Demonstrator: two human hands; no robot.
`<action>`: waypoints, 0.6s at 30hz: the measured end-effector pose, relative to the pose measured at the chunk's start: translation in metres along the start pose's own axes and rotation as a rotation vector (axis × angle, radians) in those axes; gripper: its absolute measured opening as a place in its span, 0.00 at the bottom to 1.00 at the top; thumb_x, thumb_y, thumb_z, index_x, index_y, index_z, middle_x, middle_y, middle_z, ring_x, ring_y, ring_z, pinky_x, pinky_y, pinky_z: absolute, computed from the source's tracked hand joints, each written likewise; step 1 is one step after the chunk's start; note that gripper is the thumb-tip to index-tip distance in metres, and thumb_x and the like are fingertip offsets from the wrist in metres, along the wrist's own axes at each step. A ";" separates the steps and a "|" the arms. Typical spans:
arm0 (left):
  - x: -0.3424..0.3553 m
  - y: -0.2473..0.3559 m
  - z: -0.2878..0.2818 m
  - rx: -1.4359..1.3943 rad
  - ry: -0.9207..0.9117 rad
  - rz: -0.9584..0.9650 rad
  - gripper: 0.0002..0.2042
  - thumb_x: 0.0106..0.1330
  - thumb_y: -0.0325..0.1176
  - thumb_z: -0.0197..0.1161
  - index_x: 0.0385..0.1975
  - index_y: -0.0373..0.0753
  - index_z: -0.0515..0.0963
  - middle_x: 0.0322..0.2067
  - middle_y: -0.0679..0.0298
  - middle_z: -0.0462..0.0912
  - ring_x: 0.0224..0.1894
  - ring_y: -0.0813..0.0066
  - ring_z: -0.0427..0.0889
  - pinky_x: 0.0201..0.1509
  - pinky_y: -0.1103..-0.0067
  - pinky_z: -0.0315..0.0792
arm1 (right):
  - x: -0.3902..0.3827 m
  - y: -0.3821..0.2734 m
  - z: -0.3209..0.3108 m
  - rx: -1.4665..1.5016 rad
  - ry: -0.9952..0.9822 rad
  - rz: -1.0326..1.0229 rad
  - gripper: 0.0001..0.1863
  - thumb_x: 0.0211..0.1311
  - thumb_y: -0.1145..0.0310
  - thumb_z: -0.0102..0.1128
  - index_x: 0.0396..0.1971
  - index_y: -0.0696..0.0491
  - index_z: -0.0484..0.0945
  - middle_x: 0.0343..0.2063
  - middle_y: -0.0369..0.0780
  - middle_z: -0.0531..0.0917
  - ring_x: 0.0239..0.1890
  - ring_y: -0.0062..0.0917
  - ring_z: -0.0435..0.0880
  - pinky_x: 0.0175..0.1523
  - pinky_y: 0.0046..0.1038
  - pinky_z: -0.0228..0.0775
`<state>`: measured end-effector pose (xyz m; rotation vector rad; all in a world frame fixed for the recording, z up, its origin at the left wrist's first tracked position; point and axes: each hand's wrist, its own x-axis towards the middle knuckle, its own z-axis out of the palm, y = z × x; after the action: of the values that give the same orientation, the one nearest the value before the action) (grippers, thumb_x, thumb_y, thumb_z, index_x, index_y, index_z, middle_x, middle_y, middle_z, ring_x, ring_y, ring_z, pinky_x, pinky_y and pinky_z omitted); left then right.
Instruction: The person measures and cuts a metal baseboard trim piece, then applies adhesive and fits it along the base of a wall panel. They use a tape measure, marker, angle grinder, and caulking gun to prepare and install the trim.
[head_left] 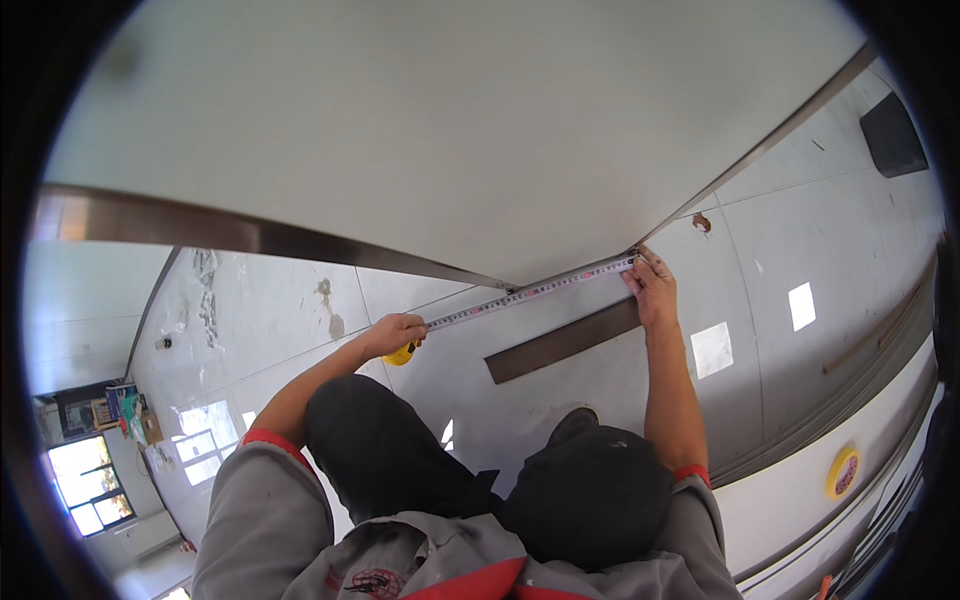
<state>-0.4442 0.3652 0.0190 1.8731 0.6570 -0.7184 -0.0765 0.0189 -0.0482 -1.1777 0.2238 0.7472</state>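
Observation:
A tape measure (530,291) is pulled out between my hands, its pale marked blade along the bottom edge of a large white panel (450,130). My left hand (393,335) is closed round its yellow case, mostly hidden under the fingers. At the panel's right lower corner, my right hand (653,288) pinches the blade near its end. Brown metal trim edges the panel on the left (270,236) and another trim edge (770,140) runs up on the right. A flat brown metal strip (565,341) lies on the floor just below the blade.
My bent knees (590,490) are close below the tape. On the right are long stacked strips (830,410) and a yellow tape roll (843,473). A black object (893,137) sits at the upper right. Boxes and clutter (125,410) stand far left on the tiled floor.

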 end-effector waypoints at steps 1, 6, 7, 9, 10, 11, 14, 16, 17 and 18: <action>0.000 0.003 0.000 0.009 0.001 0.003 0.15 0.74 0.41 0.55 0.37 0.34 0.80 0.33 0.62 0.84 0.39 0.72 0.81 0.49 0.74 0.74 | -0.001 -0.001 -0.002 0.001 -0.001 -0.008 0.18 0.69 0.75 0.60 0.57 0.56 0.80 0.40 0.32 0.84 0.39 0.14 0.81 0.47 0.20 0.79; -0.002 0.008 0.001 0.037 -0.003 0.033 0.17 0.73 0.42 0.54 0.36 0.34 0.81 0.32 0.60 0.85 0.39 0.69 0.83 0.48 0.73 0.74 | -0.002 -0.004 0.000 -0.004 -0.011 -0.015 0.18 0.69 0.75 0.60 0.57 0.56 0.80 0.40 0.32 0.84 0.39 0.14 0.81 0.47 0.20 0.79; -0.001 0.008 0.001 0.038 -0.003 0.028 0.17 0.73 0.43 0.54 0.36 0.34 0.81 0.32 0.61 0.85 0.38 0.69 0.83 0.48 0.73 0.74 | -0.002 -0.005 0.000 -0.006 -0.009 -0.014 0.18 0.69 0.75 0.60 0.57 0.56 0.80 0.40 0.32 0.84 0.39 0.14 0.81 0.47 0.20 0.79; 0.000 0.010 0.002 0.034 -0.008 0.028 0.17 0.74 0.43 0.53 0.36 0.35 0.81 0.32 0.61 0.85 0.38 0.70 0.82 0.48 0.73 0.74 | -0.002 -0.006 0.000 -0.013 -0.003 -0.012 0.18 0.69 0.75 0.60 0.57 0.56 0.80 0.39 0.32 0.84 0.39 0.14 0.81 0.47 0.20 0.79; 0.002 0.012 0.003 0.028 -0.013 0.033 0.16 0.74 0.43 0.53 0.36 0.35 0.81 0.32 0.62 0.85 0.38 0.70 0.82 0.49 0.73 0.73 | -0.002 -0.006 0.000 -0.016 0.001 -0.011 0.18 0.69 0.75 0.60 0.57 0.56 0.80 0.39 0.32 0.84 0.38 0.14 0.80 0.47 0.20 0.79; 0.002 0.012 0.003 0.021 -0.015 0.035 0.16 0.75 0.43 0.53 0.36 0.36 0.81 0.32 0.63 0.84 0.38 0.71 0.81 0.49 0.73 0.73 | -0.002 -0.006 0.002 -0.019 0.003 -0.007 0.18 0.69 0.76 0.60 0.57 0.56 0.80 0.39 0.31 0.84 0.38 0.14 0.80 0.47 0.20 0.79; 0.009 0.017 0.004 0.041 -0.042 0.038 0.17 0.76 0.44 0.53 0.37 0.36 0.81 0.32 0.63 0.85 0.38 0.71 0.81 0.49 0.73 0.73 | -0.003 -0.007 0.002 -0.035 0.019 -0.007 0.19 0.69 0.76 0.60 0.59 0.57 0.79 0.37 0.31 0.83 0.38 0.14 0.80 0.47 0.20 0.79; 0.015 0.021 0.005 0.052 -0.060 0.058 0.17 0.76 0.43 0.52 0.39 0.36 0.81 0.33 0.63 0.85 0.38 0.71 0.82 0.49 0.73 0.73 | -0.001 -0.005 -0.002 -0.029 -0.001 -0.017 0.20 0.69 0.76 0.60 0.60 0.57 0.78 0.36 0.31 0.82 0.37 0.14 0.79 0.47 0.20 0.79; 0.019 0.023 0.006 0.055 -0.072 0.067 0.17 0.77 0.43 0.51 0.40 0.36 0.81 0.33 0.63 0.86 0.38 0.71 0.82 0.49 0.73 0.73 | 0.000 -0.004 -0.003 -0.027 -0.009 -0.019 0.20 0.69 0.76 0.59 0.60 0.57 0.78 0.36 0.31 0.82 0.37 0.14 0.79 0.47 0.20 0.79; 0.023 0.025 0.008 0.056 -0.079 0.085 0.17 0.77 0.43 0.51 0.41 0.36 0.80 0.34 0.62 0.86 0.39 0.70 0.82 0.49 0.73 0.73 | 0.001 -0.002 -0.003 -0.027 -0.013 -0.018 0.20 0.69 0.76 0.60 0.60 0.57 0.77 0.36 0.31 0.82 0.37 0.14 0.79 0.47 0.20 0.79</action>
<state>-0.4122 0.3520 0.0149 1.9014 0.5089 -0.7585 -0.0739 0.0158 -0.0483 -1.1982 0.1922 0.7438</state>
